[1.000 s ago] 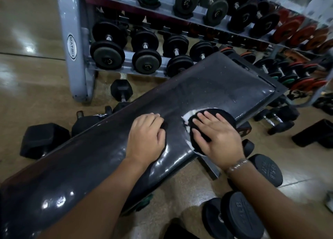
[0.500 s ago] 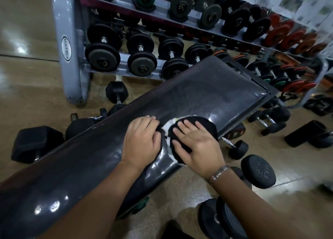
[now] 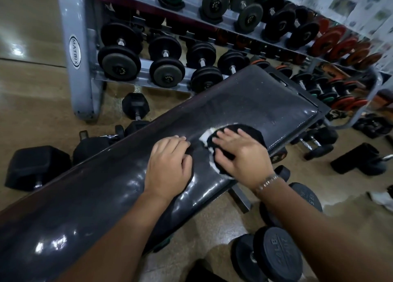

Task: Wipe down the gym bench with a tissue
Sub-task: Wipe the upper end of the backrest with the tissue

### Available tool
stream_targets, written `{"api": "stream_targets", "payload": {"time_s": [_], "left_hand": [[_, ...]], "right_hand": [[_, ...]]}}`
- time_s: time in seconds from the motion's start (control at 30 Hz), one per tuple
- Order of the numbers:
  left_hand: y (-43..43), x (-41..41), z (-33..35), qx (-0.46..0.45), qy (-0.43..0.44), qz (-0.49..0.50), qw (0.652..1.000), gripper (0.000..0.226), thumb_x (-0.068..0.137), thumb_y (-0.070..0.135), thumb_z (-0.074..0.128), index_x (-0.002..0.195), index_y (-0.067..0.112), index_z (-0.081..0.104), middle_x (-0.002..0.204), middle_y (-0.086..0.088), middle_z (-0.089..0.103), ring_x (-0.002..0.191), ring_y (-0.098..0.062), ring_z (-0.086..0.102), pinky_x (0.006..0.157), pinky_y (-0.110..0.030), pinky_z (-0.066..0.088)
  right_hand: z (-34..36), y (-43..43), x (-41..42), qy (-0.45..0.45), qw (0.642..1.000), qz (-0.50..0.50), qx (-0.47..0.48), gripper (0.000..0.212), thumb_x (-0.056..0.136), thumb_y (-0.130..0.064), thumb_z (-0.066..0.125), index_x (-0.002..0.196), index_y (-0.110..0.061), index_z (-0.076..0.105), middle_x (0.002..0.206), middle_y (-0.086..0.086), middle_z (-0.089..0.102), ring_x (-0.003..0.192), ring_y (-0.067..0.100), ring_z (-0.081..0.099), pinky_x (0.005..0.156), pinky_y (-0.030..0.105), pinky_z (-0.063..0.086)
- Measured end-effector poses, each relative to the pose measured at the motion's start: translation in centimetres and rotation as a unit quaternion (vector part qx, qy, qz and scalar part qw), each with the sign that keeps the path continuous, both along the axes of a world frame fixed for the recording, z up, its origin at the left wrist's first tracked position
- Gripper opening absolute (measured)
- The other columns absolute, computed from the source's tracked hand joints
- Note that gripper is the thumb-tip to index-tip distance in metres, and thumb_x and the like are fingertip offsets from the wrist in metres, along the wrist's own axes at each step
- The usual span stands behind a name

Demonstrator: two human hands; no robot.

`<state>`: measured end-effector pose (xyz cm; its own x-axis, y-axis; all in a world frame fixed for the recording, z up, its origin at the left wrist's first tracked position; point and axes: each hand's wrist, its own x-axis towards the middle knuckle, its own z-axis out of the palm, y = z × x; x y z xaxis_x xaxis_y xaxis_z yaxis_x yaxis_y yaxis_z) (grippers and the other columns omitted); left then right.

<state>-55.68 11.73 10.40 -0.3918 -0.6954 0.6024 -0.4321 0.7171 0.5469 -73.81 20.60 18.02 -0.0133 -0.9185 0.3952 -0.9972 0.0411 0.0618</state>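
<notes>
The black padded gym bench (image 3: 255, 94) runs diagonally from lower left to upper right. My left hand (image 3: 170, 164) lies flat on its pad, fingers together, holding nothing. Just to its right, my right hand (image 3: 242, 154) presses down with spread fingers on a round black pad (image 3: 253, 130). The white tissue (image 3: 205, 135) shows only as a crumpled rim at that pad's left edge; the rest is hidden underneath. A small gap of bare bench separates the two hands. The right wrist wears a metal bracelet.
A grey dumbbell rack (image 3: 74, 53) full of black dumbbells stands right behind the bench. Loose dumbbells lie on the floor: a hex one (image 3: 136, 105) by the rack, a large one (image 3: 36, 166) at left, round ones (image 3: 276, 258) under my right arm.
My right hand slid the pad and tissue left until it touched my left hand, then back right a little. The left hand stayed pressed on the bench.
</notes>
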Motion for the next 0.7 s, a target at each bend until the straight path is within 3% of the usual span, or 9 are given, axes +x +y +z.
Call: {"api": "stream_targets", "payload": {"time_s": [0.1, 0.27, 0.43, 0.6, 0.7], "left_hand": [[0.0, 0.1, 0.1, 0.006, 0.007, -0.008, 1.000, 0.029, 0.083, 0.010, 0.054, 0.107, 0.008, 0.071, 0.111, -0.005, 0.071, 0.113, -0.025, 0.062, 0.106, -0.037, 0.043], [0.0, 0.2, 0.3, 0.043, 0.042, -0.013, 0.998, 0.031, 0.085, 0.014, 0.051, 0.106, 0.010, 0.074, 0.112, 0.000, 0.072, 0.115, -0.019, 0.060, 0.107, -0.036, 0.042], [0.1, 0.3, 0.5, 0.060, 0.082, -0.019, 0.995, 0.035, 0.086, 0.014, 0.046, 0.105, 0.009, 0.075, 0.111, 0.000, 0.073, 0.115, -0.017, 0.060, 0.106, -0.037, 0.044], [-0.1, 0.2, 0.3, 0.074, 0.116, -0.010, 0.990, 0.032, 0.084, 0.010, 0.046, 0.102, 0.007, 0.072, 0.112, -0.003, 0.071, 0.114, -0.018, 0.059, 0.104, -0.041, 0.047], [-0.2, 0.1, 0.1, 0.070, 0.104, -0.006, 0.992, 0.031, 0.085, 0.011, 0.046, 0.101, 0.007, 0.072, 0.110, -0.003, 0.071, 0.115, -0.019, 0.059, 0.104, -0.043, 0.047]], "right_hand": [[-0.4, -3.0, 2.6, 0.009, 0.997, -0.072, -0.006, 0.041, 0.091, -0.037, 0.051, 0.121, -0.017, 0.070, 0.132, 0.006, 0.065, 0.130, 0.022, 0.055, 0.115, 0.045, 0.036], [-1.1, 1.2, 1.6, -0.030, 0.998, 0.042, 0.041, 0.037, 0.093, -0.039, 0.054, 0.122, -0.025, 0.071, 0.134, -0.004, 0.063, 0.133, 0.008, 0.051, 0.118, 0.036, 0.034], [-0.7, -2.5, 2.5, -0.011, 0.998, -0.053, 0.011, 0.041, 0.094, -0.039, 0.050, 0.125, -0.020, 0.069, 0.135, 0.003, 0.063, 0.133, 0.019, 0.052, 0.118, 0.043, 0.032], [-1.1, 0.6, 2.3, -0.026, 0.997, 0.046, 0.064, 0.037, 0.093, -0.041, 0.054, 0.124, -0.027, 0.069, 0.135, -0.006, 0.062, 0.133, 0.007, 0.051, 0.118, 0.036, 0.033], [0.4, -1.6, 0.8, -0.018, 0.999, -0.008, 0.049, 0.044, 0.093, -0.045, 0.044, 0.125, -0.027, 0.068, 0.136, -0.005, 0.062, 0.133, 0.009, 0.050, 0.118, 0.037, 0.033]]}}
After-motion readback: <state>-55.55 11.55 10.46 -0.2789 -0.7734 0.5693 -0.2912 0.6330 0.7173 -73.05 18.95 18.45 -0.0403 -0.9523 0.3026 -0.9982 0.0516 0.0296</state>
